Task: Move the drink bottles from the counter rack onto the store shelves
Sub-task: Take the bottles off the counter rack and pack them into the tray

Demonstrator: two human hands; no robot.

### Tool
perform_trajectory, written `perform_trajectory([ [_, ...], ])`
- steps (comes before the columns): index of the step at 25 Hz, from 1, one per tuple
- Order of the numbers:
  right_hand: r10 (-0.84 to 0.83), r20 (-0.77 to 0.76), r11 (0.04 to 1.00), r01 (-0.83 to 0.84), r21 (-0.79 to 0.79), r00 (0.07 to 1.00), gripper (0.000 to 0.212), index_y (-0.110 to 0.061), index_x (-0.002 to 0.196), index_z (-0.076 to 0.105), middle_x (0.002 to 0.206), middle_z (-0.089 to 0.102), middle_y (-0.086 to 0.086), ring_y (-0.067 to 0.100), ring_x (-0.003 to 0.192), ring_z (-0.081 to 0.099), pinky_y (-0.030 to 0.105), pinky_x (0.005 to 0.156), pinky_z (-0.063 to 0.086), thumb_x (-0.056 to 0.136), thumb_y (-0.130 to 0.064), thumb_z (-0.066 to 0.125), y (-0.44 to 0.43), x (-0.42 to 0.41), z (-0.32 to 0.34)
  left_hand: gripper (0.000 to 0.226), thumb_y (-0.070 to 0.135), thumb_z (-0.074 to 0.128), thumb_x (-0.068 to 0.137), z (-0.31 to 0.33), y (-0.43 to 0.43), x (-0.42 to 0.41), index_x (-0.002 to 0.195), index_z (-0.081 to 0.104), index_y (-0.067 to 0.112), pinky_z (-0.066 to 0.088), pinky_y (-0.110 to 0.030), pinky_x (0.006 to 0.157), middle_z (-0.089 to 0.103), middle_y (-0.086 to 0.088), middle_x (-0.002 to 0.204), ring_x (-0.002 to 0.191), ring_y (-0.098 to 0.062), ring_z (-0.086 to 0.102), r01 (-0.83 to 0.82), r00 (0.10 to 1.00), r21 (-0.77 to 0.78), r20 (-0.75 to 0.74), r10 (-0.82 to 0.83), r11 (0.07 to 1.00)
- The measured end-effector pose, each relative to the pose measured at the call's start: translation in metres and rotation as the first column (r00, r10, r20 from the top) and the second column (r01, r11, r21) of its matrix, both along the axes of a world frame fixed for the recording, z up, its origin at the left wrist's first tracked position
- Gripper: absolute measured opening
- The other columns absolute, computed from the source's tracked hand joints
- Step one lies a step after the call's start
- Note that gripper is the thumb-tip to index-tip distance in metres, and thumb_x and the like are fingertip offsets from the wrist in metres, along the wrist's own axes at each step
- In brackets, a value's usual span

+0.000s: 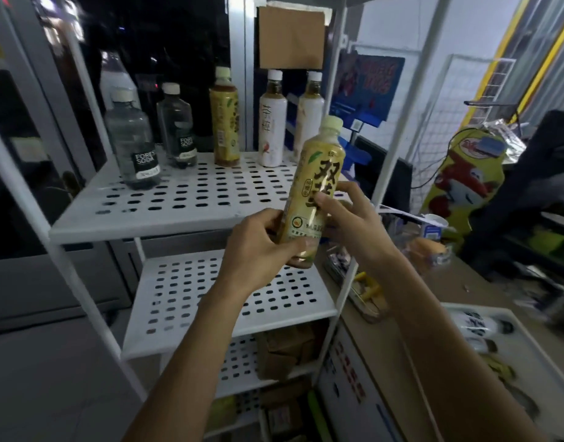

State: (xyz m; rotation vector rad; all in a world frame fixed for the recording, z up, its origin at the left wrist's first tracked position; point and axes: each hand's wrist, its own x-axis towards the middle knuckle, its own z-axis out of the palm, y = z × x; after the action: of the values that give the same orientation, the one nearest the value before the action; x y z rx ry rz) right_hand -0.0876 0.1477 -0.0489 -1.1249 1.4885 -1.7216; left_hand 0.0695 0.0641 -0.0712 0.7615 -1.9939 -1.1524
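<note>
Fingers [330,199] of both hands around yellow bottle [315,173]

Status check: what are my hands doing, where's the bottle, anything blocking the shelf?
Left hand and right hand both grip yellow tea bottle, upright before top shelf. Five bottles at shelf's back; front clear.

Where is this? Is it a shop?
Probably a small shop. Drink bottles stand in a row on a white rack shelf, both hands hold another yellow tea bottle to put up, and a counter with a blue sign sits beside it.
</note>
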Motion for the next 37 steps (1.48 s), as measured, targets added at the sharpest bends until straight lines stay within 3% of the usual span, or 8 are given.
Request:
perform_trajectory([
  [2,0.045,0.057,0.999,-0.046,0.013,0.997,0.035,-0.019,0.12,0.053,0.104,0.073,0.011,0.029,0.093,0.073,0.034,0.073,0.058,0.091,-0.03,0.068,0.037,-0.018,-0.012,0.038,0.038,0.083,0.068,-0.012,0.028,-0.015,0.103,0.07,0.03,0.058,-0.027,0.069,0.072,0.013,0.094,0.083,-0.004,0.07,0.091,0.995,0.158,-0.061,-0.082,0.983],
  [5,-0.044,0.09,0.999,0.041,0.029,0.995,0.037,-0.016,0.123,0.054,0.101,0.075,0.009,0.024,0.089,0.074,0.028,0.067,0.057,0.091,-0.023,0.069,0.083,-0.034,-0.039,0.028,0.022,0.082,0.074,-0.035,0.072,-0.039,0.1,0.073,0.021,0.059,-0.03,0.067,0.074,0.003,0.096,0.084,-0.018,0.073,0.185,0.98,0.405,-0.14,-0.139,0.896],
  [9,-0.131,0.123,0.99,0.124,0.063,0.984,0.033,-0.018,0.123,0.062,0.101,0.076,0.001,0.017,0.092,0.073,0.022,0.068,0.056,0.091,-0.024,0.069,0.142,-0.049,-0.08,0.029,0.021,0.08,0.076,-0.072,0.128,-0.069,0.105,0.073,0.02,0.058,-0.027,0.071,0.075,0.005,0.098,0.091,-0.015,0.072,0.22,0.975,0.506,-0.089,-0.204,0.834],
  [14,-0.33,0.164,0.942,0.313,0.124,0.93,0.045,-0.019,0.126,0.061,0.107,0.072,0.007,0.022,0.098,0.071,0.038,0.08,0.06,0.084,-0.026,0.077,0.198,-0.059,-0.124,0.02,0.015,0.078,0.078,-0.106,0.177,-0.101,0.093,0.074,0.028,0.053,-0.013,0.064,0.075,0.011,0.091,0.084,-0.004,0.071,0.275,0.95,0.519,-0.018,-0.311,0.809],
  [18,-0.494,0.245,0.869,0.464,0.171,0.835,0.031,-0.018,0.112,0.067,0.099,0.074,0.005,0.016,0.087,0.073,0.031,0.07,0.059,0.082,-0.017,0.077,0.223,-0.067,-0.146,0.033,0.025,0.079,0.076,-0.128,0.192,-0.13,0.108,0.071,0.026,0.055,-0.023,0.079,0.075,0.009,0.097,0.094,-0.008,0.069,0.309,0.907,0.523,0.089,-0.412,0.794],
  [24,-0.718,0.256,0.695,0.652,0.303,0.647,0.026,-0.017,0.101,0.075,0.093,0.076,0.005,0.024,0.09,0.073,0.05,0.082,0.059,0.08,-0.031,0.08,0.238,-0.09,-0.18,0.049,0.041,0.081,0.072,-0.154,0.187,-0.173,0.117,0.067,0.027,0.055,-0.033,0.087,0.071,0.007,0.106,0.095,-0.008,0.068,0.362,0.813,0.492,0.248,-0.526,0.791],
  [31,-0.813,0.284,0.58,0.663,0.474,0.508,0.033,-0.017,0.108,0.071,0.099,0.076,-0.001,0.016,0.092,0.073,0.037,0.077,0.062,0.082,-0.037,0.076,0.22,-0.131,-0.213,0.044,0.029,0.077,0.079,-0.181,0.156,-0.241,0.12,0.066,0.021,0.05,-0.017,0.068,0.069,0.01,0.101,0.088,-0.002,0.065,0.499,0.657,0.476,0.336,-0.675,0.724],
  [37,-0.886,0.402,0.43,0.739,0.519,0.233,0.031,-0.014,0.108,0.069,0.099,0.075,0.003,0.015,0.079,0.071,0.017,0.052,0.05,0.085,-0.035,0.074,0.213,-0.153,-0.231,0.055,0.034,0.078,0.078,-0.196,0.15,-0.288,0.129,0.061,0.027,0.056,-0.036,0.087,0.069,0.007,0.112,0.102,-0.013,0.064,0.626,0.574,0.382,0.364,-0.733,0.68],
])
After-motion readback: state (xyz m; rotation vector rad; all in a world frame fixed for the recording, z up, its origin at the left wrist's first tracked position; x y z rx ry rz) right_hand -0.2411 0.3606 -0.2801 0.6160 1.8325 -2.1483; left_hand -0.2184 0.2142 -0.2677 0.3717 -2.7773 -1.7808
